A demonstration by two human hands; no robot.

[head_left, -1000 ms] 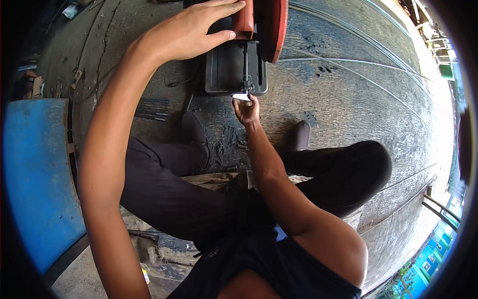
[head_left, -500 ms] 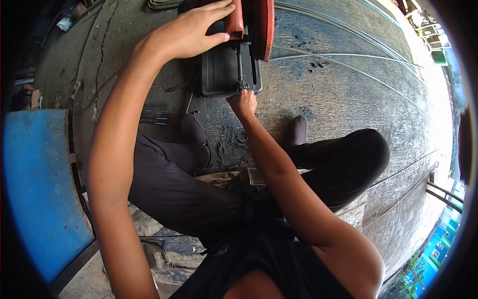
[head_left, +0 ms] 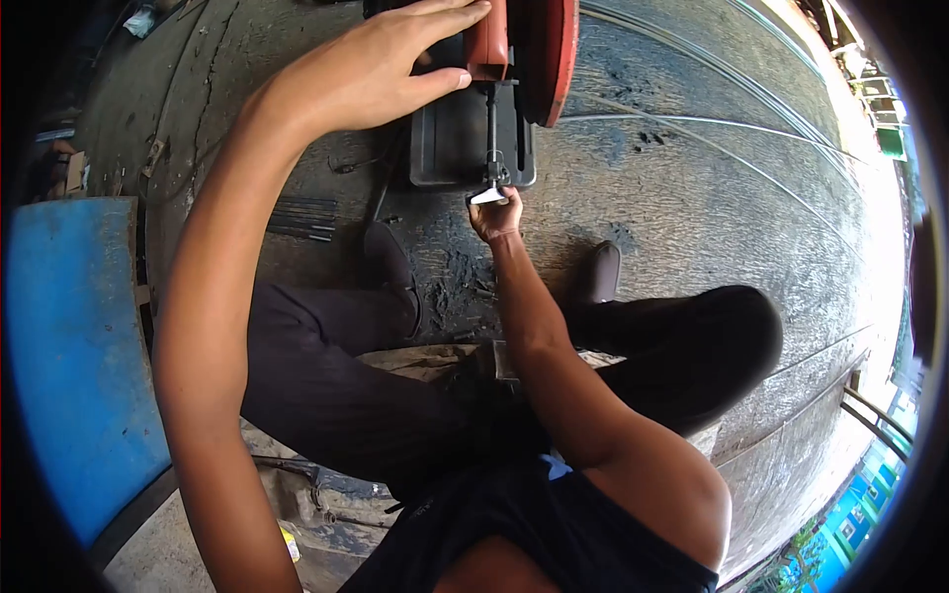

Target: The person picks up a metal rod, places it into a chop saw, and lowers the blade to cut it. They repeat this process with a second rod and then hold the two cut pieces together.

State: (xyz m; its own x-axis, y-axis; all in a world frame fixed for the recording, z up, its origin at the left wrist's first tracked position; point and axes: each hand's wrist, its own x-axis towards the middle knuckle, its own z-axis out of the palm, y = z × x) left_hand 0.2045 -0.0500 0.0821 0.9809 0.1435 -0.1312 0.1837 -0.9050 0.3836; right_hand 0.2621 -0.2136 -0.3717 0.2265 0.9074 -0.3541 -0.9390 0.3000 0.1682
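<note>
A cut-off saw stands in front of me, with a red motor housing, a red blade guard and a dark metal base. My left hand lies against the housing's left side, fingers stretched out and thumb apart. Down the middle of the base runs a vise screw. At its near end is a pale metal vise handle, and my right hand is closed around it from below, palm turned up. The saw's far part is cut off by the top of the view.
Several dark metal rods lie on the worn floor left of the base. Long thin metal bars stretch across the right side. A blue panel stands at far left. My boots flank the near floor.
My right hand has turned from back up to palm up, and the pale vise handle now shows. My left hand stays at the housing. The view has shifted slightly.
</note>
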